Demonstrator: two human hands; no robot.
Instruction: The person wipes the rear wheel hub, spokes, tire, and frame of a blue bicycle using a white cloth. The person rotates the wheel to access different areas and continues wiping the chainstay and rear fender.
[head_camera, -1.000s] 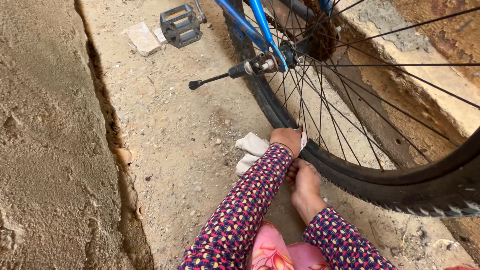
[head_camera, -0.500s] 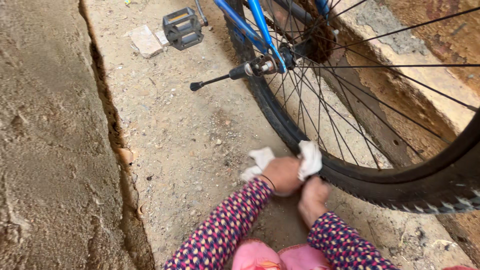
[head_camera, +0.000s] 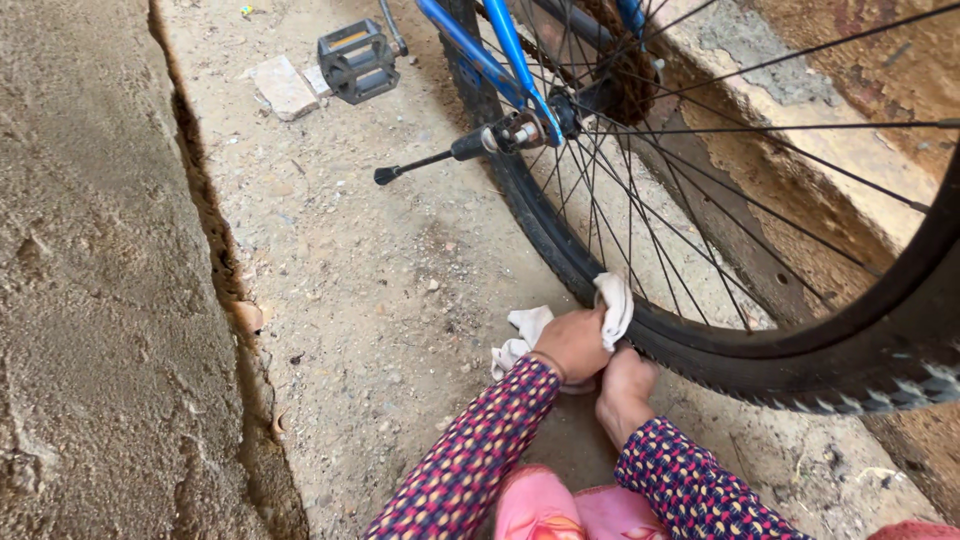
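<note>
White rag (head_camera: 612, 306) in left grip (head_camera: 573, 343) (against tyre (head_camera: 700, 345))

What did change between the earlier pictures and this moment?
The left hand lifted the white cloth rag from the ground side up over the rim of the black rubber bicycle tyre, keeping hold of it. The right hand stayed low beside the tyre. The blue bicycle frame and the grey pedal did not move.
</note>
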